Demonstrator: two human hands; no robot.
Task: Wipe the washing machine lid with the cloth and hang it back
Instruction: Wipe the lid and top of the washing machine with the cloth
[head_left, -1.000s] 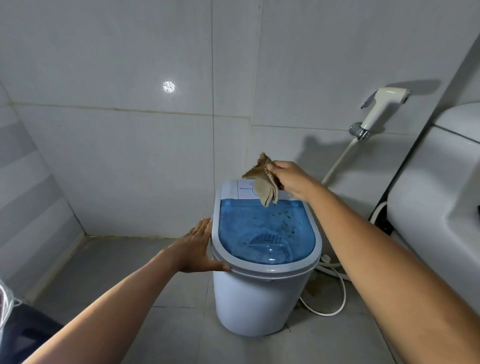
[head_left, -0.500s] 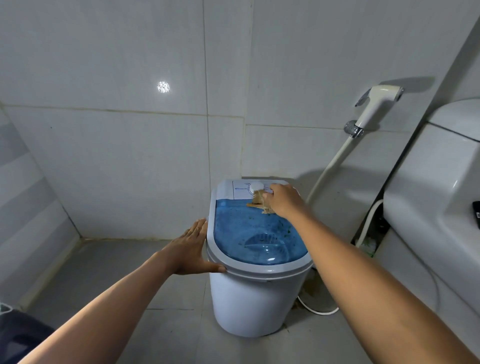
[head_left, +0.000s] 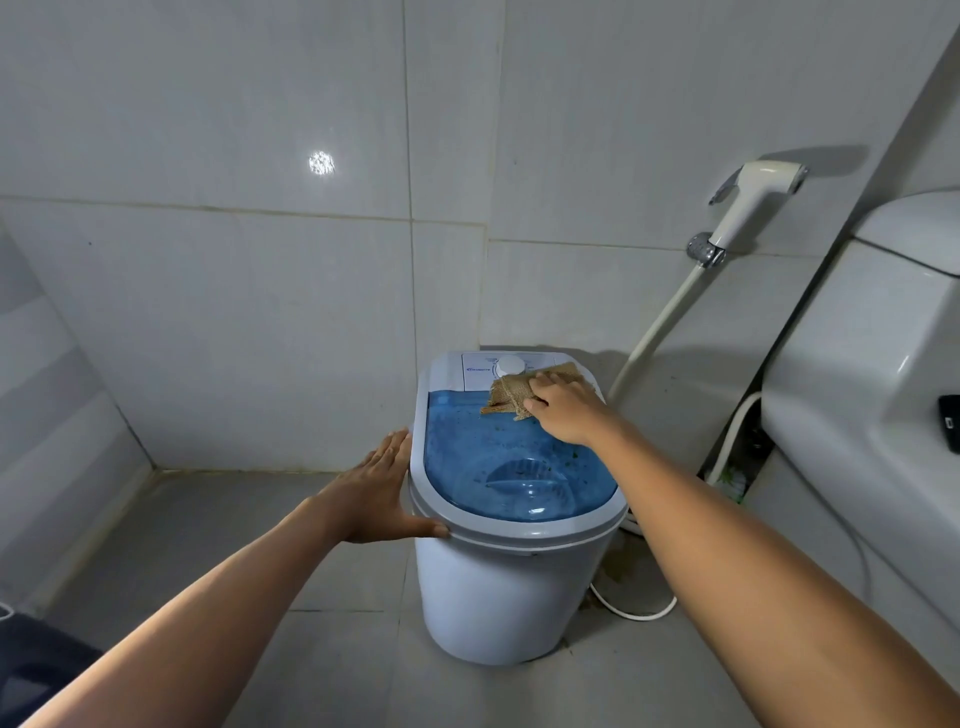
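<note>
Wiping began at lid's (head_left: 514, 467) 1 o'clock: right hand (head_left: 566, 415) fingers flat on cloth (head_left: 519, 392); left hand (head_left: 374, 493) spread, steadying machine's 9 o'clock side; long strokes toward 6 likely best.

A white bidet sprayer (head_left: 756, 205) hangs in a chrome holder (head_left: 705, 249) on the tiled wall (head_left: 208, 260), its pale hose (head_left: 657, 325) running down to the floor (head_left: 182, 519). A white toilet tank (head_left: 872, 364) fills the right edge. A white cord (head_left: 636, 613) loops across the floor tiles.
</note>
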